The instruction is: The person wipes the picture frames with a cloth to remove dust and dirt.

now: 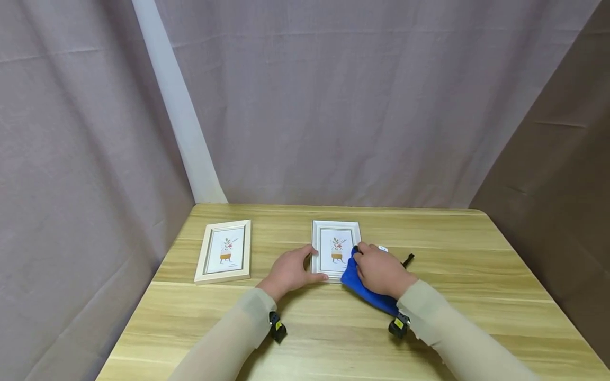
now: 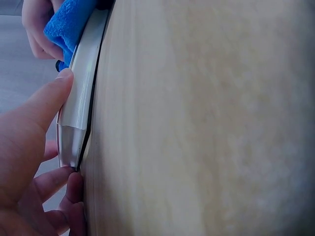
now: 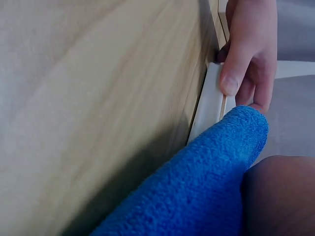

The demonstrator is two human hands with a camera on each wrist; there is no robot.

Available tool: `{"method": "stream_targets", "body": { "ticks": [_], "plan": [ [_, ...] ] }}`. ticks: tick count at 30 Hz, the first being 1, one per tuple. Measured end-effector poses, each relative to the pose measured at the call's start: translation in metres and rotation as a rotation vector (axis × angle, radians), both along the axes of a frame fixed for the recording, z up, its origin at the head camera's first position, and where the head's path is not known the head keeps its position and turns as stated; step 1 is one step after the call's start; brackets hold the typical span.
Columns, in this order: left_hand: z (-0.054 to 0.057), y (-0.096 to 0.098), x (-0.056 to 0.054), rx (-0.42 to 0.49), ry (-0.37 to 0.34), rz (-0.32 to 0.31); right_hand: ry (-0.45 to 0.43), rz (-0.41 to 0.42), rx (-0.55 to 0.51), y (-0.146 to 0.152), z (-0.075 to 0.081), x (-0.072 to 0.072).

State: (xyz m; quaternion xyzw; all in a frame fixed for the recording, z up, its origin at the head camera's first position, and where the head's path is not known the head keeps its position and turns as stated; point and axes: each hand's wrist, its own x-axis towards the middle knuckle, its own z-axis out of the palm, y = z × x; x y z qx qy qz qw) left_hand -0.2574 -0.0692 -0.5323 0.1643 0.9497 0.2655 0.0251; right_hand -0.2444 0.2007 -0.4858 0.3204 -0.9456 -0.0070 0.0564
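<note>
Right now, I have the white frame point(image 1: 335, 250) lying flat on the wood-grain table point(image 1: 329, 338), picture side up, between the two hands. It sits just right of the left hand point(image 1: 289, 270), which holds its near left corner, thumb on the near edge and fingers against the left side. The right hand point(image 1: 381, 271) is at the frame's right side, curled around a blue cloth point(image 1: 364, 288) whose left part lies over the near right corner; the rest of it hangs toward the near side, under the wrist. My head view alone gives me the drawing inside the white frame, and the cream frame point(image 1: 224, 251) lying farther left, well apart from the hands. The left wrist view shows me what the head view hides: the left fingers bent in against the frame's side, and the near edge in profile. From the right wrist I get the cloth's fleecy pile, smooth-looking from the head, and the left thumb touching the frame just beyond it.
</note>
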Motion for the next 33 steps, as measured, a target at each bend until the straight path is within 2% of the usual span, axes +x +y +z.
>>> {"method": "stream_targets", "body": {
  "ticks": [5, 9, 21, 33],
  "plan": [
    [0.0, -0.001, 0.001, 0.011, 0.011, -0.006, 0.027, 0.049, -0.022, -0.002, 0.0, 0.009],
    [0.0, -0.001, 0.001, 0.012, 0.012, -0.008, 0.034, 0.057, -0.03, -0.003, -0.002, 0.013],
    [0.003, 0.0, 0.002, -0.004, -0.001, -0.008, -0.012, 0.062, -0.029, -0.007, -0.002, 0.019],
    [0.004, 0.0, 0.002, -0.002, -0.003, -0.021, -0.022, 0.001, 0.015, -0.018, 0.003, 0.022]
  ]
}}
